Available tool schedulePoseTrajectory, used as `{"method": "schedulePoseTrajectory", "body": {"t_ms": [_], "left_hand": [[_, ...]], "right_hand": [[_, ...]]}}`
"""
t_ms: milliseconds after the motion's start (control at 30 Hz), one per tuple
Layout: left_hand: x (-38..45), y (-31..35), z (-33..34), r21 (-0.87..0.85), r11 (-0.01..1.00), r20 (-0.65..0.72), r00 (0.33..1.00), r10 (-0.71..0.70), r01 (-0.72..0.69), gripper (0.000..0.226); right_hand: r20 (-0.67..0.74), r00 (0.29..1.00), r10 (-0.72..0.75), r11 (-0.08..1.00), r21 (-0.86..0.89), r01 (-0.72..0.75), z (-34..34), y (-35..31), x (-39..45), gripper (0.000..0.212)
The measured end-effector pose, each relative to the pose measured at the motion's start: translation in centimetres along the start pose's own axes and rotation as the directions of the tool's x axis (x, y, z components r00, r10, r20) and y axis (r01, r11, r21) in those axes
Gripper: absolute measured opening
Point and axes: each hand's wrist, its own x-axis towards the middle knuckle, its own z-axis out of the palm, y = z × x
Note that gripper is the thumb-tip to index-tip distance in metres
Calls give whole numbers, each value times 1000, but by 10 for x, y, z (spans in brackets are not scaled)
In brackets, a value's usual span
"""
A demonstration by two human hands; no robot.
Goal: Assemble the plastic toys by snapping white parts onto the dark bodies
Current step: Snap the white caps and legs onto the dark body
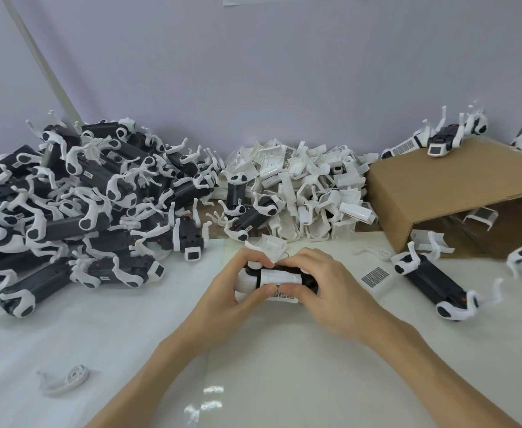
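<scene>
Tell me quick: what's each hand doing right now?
Left hand: grips the toy body.
Right hand: grips the same toy body, fingers over its white cover.

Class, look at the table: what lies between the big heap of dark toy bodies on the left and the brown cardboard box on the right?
In the head view, a pile of loose white plastic covers lies between the heap of dark toy bodies and the brown cardboard box.

Two hands: left hand [227,291], right hand [330,291], one toy [279,278] between them. One big heap of dark bodies [77,205] on left, too many for counting. One heap of white parts [309,193] in middle, also uncountable, with about three bodies inside. One cardboard box [439,183], about two toys on top. One toy [435,285] beside box. Two loose white legs: [65,381], [374,252]. One grille piece [375,277].
</scene>
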Motion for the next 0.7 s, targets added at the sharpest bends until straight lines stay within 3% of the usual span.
{"method": "schedulePoseTrajectory", "body": {"t_ms": [333,700], "left_hand": [[2,-6,-4,-37,999,30,999,-33,34,35],[3,2,-2,28,999,-3,1000,27,-27,26]], "right_hand": [[88,995,-53,985,-159,67,-6,5,-2,45],[59,998,-18,996,-90,23,-6,4,1,37]]}}
